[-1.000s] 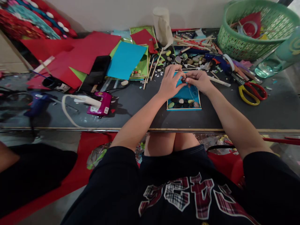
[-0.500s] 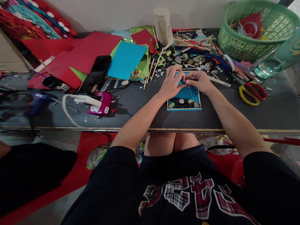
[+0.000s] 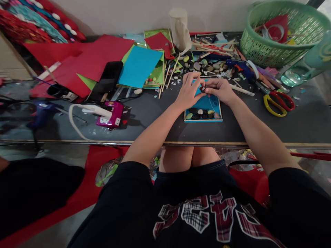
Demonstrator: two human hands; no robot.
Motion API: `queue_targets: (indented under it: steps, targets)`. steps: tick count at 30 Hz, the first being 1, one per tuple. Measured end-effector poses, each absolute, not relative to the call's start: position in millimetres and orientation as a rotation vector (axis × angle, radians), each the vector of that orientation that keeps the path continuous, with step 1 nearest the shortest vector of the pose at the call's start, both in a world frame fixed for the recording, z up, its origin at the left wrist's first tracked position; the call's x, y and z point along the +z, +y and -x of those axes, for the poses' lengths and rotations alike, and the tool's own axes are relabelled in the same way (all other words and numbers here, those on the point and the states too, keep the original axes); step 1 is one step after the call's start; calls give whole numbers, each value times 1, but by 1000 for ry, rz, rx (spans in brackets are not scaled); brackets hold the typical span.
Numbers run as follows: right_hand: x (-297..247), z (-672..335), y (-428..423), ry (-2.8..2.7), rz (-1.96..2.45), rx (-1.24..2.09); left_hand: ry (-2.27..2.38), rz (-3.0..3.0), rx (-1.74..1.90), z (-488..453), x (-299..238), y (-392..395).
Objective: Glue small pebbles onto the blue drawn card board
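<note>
A blue panel (image 3: 205, 101) with a thin wooden-stick border lies on the table, a row of pebbles (image 3: 200, 112) along its near edge and a pale curved line at its right. Above its far part, my right hand (image 3: 219, 89) pinches a small dark pebble (image 3: 203, 89) between thumb and fingers. My left hand (image 3: 190, 90) is beside it with fingers bent, their tips at the same pebble. Which fingers of the left hand press on it is partly hidden. A white stick (image 3: 242, 90) lies just right of my right hand.
Loose pebbles (image 3: 198, 65) and wooden sticks (image 3: 212, 48) lie beyond the panel. Red-and-yellow scissors (image 3: 275, 105), a glue gun (image 3: 241, 69), a glass (image 3: 294, 74) and a green basket (image 3: 274, 48) stand right. Left are a pink power adapter (image 3: 111, 115), a phone (image 3: 110, 74) and coloured sheets (image 3: 141, 65).
The dark pebble at the fingertips is turned slightly and shows a little more. Both hands stay in almost the same place over the panel.
</note>
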State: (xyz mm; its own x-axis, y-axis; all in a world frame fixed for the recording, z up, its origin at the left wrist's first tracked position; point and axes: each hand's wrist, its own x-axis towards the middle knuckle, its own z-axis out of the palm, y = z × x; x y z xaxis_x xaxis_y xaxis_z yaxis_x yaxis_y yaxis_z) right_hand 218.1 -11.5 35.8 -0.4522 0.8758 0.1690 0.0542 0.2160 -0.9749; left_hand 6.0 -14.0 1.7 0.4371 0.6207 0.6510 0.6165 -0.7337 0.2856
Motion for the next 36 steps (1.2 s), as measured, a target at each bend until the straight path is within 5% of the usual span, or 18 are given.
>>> queue_targets:
  steps: [36]
  targets:
    - [35, -220, -12, -1695, 929, 1317, 1244, -2619, 1237, -7, 7, -19]
